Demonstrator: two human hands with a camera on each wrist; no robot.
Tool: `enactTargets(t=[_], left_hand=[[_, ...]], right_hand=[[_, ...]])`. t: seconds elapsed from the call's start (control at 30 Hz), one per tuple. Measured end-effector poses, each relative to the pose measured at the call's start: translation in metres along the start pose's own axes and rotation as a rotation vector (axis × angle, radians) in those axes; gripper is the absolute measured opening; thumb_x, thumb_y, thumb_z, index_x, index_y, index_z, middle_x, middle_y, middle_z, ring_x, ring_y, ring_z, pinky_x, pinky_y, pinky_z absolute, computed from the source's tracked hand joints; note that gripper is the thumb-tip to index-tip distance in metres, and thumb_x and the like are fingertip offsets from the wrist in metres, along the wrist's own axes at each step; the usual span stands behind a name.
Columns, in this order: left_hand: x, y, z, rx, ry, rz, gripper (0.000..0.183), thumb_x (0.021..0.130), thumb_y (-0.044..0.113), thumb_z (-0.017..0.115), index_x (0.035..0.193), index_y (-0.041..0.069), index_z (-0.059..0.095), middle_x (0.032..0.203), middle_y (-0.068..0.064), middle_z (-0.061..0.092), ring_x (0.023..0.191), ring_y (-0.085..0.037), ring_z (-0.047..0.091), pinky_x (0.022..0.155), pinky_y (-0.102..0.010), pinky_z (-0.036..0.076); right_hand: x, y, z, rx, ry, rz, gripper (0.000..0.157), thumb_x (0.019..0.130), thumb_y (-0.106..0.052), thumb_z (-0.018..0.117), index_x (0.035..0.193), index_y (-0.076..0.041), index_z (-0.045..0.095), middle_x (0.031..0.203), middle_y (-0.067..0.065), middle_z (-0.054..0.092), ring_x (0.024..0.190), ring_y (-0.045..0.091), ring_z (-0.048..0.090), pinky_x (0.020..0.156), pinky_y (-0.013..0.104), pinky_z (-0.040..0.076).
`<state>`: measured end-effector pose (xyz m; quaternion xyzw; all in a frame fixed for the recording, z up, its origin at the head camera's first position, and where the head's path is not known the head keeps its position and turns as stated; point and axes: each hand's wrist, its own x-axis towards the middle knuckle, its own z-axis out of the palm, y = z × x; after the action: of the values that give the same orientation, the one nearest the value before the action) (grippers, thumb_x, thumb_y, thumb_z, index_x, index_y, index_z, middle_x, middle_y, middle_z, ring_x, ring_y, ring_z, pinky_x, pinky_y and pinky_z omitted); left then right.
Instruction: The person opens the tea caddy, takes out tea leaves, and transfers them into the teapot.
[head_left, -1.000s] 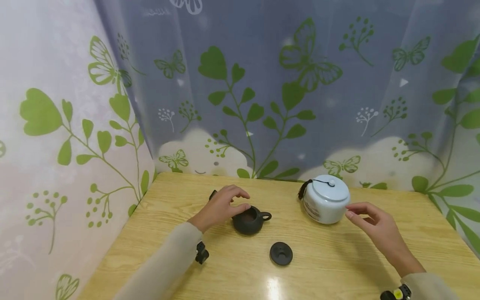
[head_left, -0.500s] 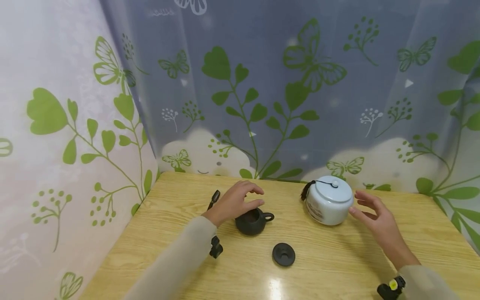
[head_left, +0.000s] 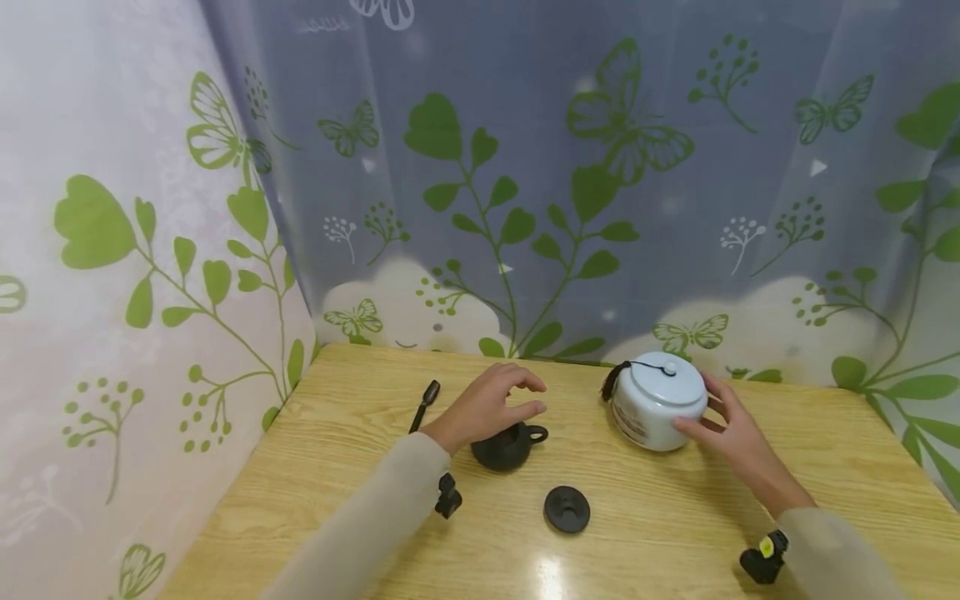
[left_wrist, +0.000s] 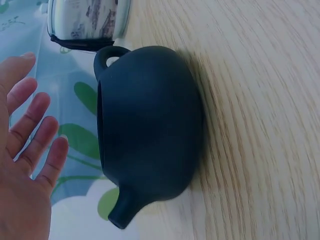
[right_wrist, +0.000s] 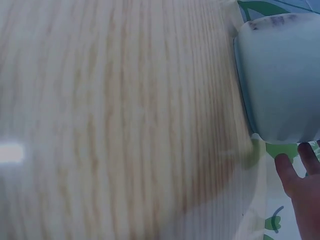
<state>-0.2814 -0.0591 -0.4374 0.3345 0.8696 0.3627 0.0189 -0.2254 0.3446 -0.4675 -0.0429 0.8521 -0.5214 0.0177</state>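
Note:
My left hand is held over a small dark teapot, thumb and fingers apart with nothing between them. Seen from the left wrist, the lidless teapot has its spout and loop handle at opposite ends, and the hand is beside its mouth. On the right, a pale lidded jar with a black cord and tassel stands on the table. My right hand reaches its right side, thumb in front and fingers farther back. In the right wrist view, fingertips are right at the jar's wall.
The round dark teapot lid lies on the wooden table, in front of the teapot. A slender dark tool with a wider end lies behind my left wrist. A patterned curtain hangs beyond the table's back edge.
My right hand has moved left, from beside the jar to its wall. The left hand has shifted right over the teapot, uncovering more of the slender tool. Jar, teapot and lid stay put.

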Motion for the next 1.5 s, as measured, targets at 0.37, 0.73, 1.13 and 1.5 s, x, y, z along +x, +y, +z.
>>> enactTargets(t=[0.37, 0.73, 1.13, 1.5], left_hand=[[0.013, 0.008, 0.011, 0.039, -0.012, 0.030, 0.031, 0.108, 0.040, 0.071, 0.135, 0.025, 0.072, 0.137, 0.008, 0.070, 0.126, -0.014, 0.060, 0.111, -0.039, 0.051], [0.034, 0.024, 0.024, 0.034, -0.028, 0.070, 0.035, 0.108, 0.040, 0.071, 0.137, 0.020, 0.072, 0.137, 0.006, 0.071, 0.130, -0.022, 0.063, 0.112, -0.035, 0.051], [0.052, 0.044, 0.034, 0.025, -0.026, 0.063, 0.035, 0.107, 0.043, 0.072, 0.136, 0.024, 0.072, 0.136, 0.008, 0.070, 0.129, -0.016, 0.062, 0.111, -0.032, 0.051], [0.073, 0.062, 0.045, -0.009, -0.026, 0.097, 0.033, 0.107, 0.036, 0.073, 0.137, 0.021, 0.072, 0.136, 0.003, 0.070, 0.123, -0.016, 0.061, 0.103, -0.025, 0.050]], right_hand=[[0.015, 0.004, 0.009, -0.023, 0.019, 0.028, 0.114, 0.104, -0.039, 0.077, 0.176, -0.023, -0.009, 0.182, 0.024, 0.000, 0.163, 0.058, 0.015, 0.123, 0.077, 0.027], [0.016, 0.006, 0.010, -0.015, 0.041, 0.031, 0.113, 0.103, -0.039, 0.077, 0.177, -0.021, -0.006, 0.182, 0.024, 0.005, 0.162, 0.060, 0.016, 0.122, 0.079, 0.026], [0.012, 0.005, 0.015, -0.032, 0.046, 0.022, 0.111, 0.104, -0.038, 0.077, 0.177, -0.019, -0.004, 0.180, 0.024, 0.009, 0.158, 0.056, 0.028, 0.116, 0.063, 0.043], [0.009, 0.007, 0.019, -0.007, 0.042, 0.028, 0.110, 0.105, -0.038, 0.076, 0.177, -0.020, -0.005, 0.181, 0.023, 0.005, 0.160, 0.060, 0.020, 0.118, 0.075, 0.033]])
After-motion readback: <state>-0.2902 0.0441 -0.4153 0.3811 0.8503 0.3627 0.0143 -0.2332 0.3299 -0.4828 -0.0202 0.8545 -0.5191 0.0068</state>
